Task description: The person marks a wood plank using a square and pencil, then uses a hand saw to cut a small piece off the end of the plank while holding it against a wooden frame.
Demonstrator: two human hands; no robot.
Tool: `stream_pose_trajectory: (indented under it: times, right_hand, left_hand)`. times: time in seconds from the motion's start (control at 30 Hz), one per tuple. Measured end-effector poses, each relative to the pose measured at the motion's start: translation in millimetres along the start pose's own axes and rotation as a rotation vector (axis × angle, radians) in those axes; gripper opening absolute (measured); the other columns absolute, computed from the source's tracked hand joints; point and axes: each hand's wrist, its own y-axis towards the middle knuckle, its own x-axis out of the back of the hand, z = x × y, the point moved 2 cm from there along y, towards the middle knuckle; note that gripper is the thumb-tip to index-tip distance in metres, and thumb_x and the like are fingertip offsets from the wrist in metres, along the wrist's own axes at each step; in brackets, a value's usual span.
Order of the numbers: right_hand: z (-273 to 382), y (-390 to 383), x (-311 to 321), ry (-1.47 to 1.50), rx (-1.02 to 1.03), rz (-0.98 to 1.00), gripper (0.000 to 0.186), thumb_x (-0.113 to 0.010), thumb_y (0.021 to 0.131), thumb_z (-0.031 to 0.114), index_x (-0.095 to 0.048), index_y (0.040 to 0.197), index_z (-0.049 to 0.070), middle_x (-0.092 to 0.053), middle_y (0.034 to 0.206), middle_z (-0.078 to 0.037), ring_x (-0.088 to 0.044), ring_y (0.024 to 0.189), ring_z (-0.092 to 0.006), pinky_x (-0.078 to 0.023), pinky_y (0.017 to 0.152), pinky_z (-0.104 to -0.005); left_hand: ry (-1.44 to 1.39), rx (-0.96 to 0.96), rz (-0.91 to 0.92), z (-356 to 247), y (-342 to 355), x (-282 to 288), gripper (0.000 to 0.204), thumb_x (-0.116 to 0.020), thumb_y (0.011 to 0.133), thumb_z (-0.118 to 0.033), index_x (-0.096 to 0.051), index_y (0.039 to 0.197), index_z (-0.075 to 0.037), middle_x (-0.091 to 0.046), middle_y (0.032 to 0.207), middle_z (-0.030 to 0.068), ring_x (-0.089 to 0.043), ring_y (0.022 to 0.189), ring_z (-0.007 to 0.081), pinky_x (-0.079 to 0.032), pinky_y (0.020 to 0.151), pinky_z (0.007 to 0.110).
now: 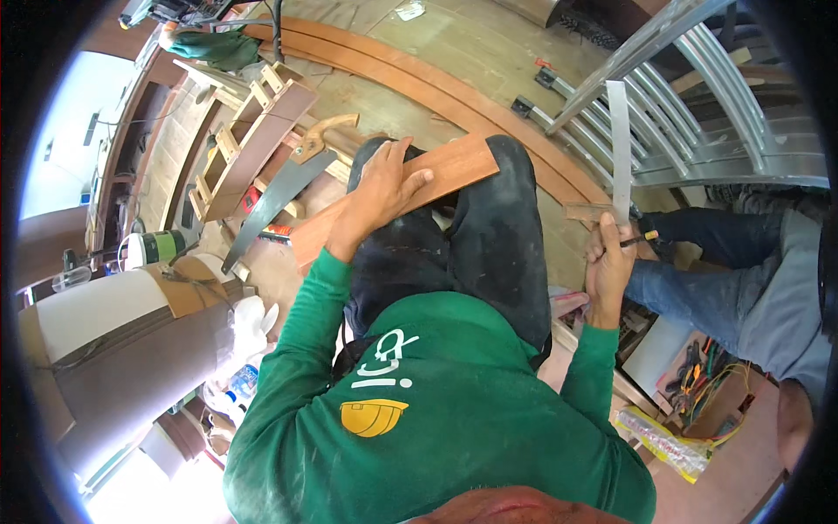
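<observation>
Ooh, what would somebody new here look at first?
Probably the big bright green shirt at the bottom middle, with its yellow helmet picture. Next, the reddish-brown board across the legs, under the left grip, and the metal-bladed square in the right grip. A handsaw is just left of the knees.

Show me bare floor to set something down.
Widest: floor beyond the long reddish boards, left of the ladder. Narrower: the strip between boards and knees. Crowded: left around the handsaw and wooden frame; right around the co-worker's legs and wires.
</observation>
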Motion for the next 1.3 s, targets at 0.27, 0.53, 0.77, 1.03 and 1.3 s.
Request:
stream_pose_trajectory:
  times: [0.27,0.53,0.77,1.03,1.3]
  right_hand:
    - [-24,-2,-29,0.006,-0.047,0.029,0.021,-0.071,0.106,0.024,-0.06,0.095,0.009,-0.043,0.066,0.007,-0.038,0.054,-0.0039,-0.03,0.049,-0.0231]
    - [-18,12,-23,0.034,0.016,0.045,0.022,-0.069,0.107,0.026,-0.058,0.094,0.011,-0.041,0.066,0.007,-0.037,0.054,-0.0039,-0.03,0.049,-0.0238]
    - [-7,17,-42,0.191,0.0,0.089,0.021,-0.067,0.109,0.025,-0.059,0.094,0.011,-0.043,0.067,0.008,-0.037,0.054,-0.0034,-0.03,0.049,-0.023]
    - [10,23,-157,0.247,-0.034,0.39,0.025,-0.067,0.109,0.021,-0.058,0.087,0.013,-0.041,0.064,0.008,-0.034,0.051,-0.0025,-0.027,0.044,-0.0225]
    - [-18,27,-183,0.163,-0.114,0.434,0.024,-0.067,0.108,0.018,-0.058,0.087,0.012,-0.04,0.062,0.008,-0.032,0.048,-0.0026,-0.025,0.042,-0.0222]
  left_hand:
    - [-0.279,0.117,0.061,-14,0,11,0.051,-0.078,0.095,-0.039,-0.07,0.128,-0.001,-0.074,0.122,0.021,-0.07,0.109,0.0406,-0.054,0.093,0.047]
    - [-0.089,0.006,0.002,-63,-32,20,0.041,-0.086,0.085,-0.027,-0.074,0.119,-0.008,-0.07,0.098,0.0121,-0.07,0.09,0.0341,-0.054,0.079,0.045]
    - [0.035,-0.178,-0.143,-71,-56,6,0.037,-0.085,0.085,-0.023,-0.074,0.118,-0.009,-0.07,0.098,0.0091,-0.069,0.093,0.0317,-0.052,0.08,0.044]
    - [0.103,-0.155,-0.252,-57,-55,14,0.051,-0.082,0.091,-0.034,-0.069,0.128,-0.001,-0.071,0.119,0.016,-0.064,0.118,0.037,-0.046,0.109,0.048]
    - [-0.679,0.837,-0.381,43,-193,39,0.06,-0.068,0.105,-0.051,-0.06,0.141,-0.003,-0.062,0.135,0.0149,-0.059,0.124,0.0298,-0.047,0.107,0.045]
